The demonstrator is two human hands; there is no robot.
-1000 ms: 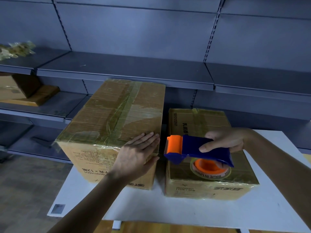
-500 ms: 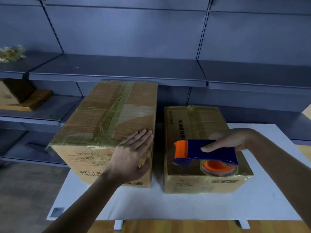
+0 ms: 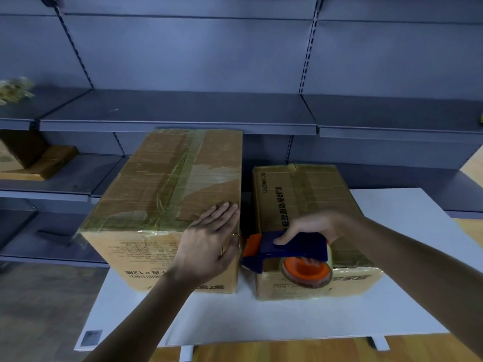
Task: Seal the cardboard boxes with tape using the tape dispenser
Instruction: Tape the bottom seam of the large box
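Blue tape dispenser (image 3: 295, 246) in right hand (image 3: 311, 227)

My picture is dim and a bit blue. The white bench (image 3: 392, 231) is the brightest spot. Shiny tape on the bigger cardboard box (image 3: 167, 184) gives off soft glare. The grey shelves (image 3: 183, 111) bend near the edges like a fish-eye. The corners look soft and fuzzy.

Matt cardboard boxes (image 3: 170, 184) w/ glossy tape; plastic tape dispenser (image 3: 290, 250).
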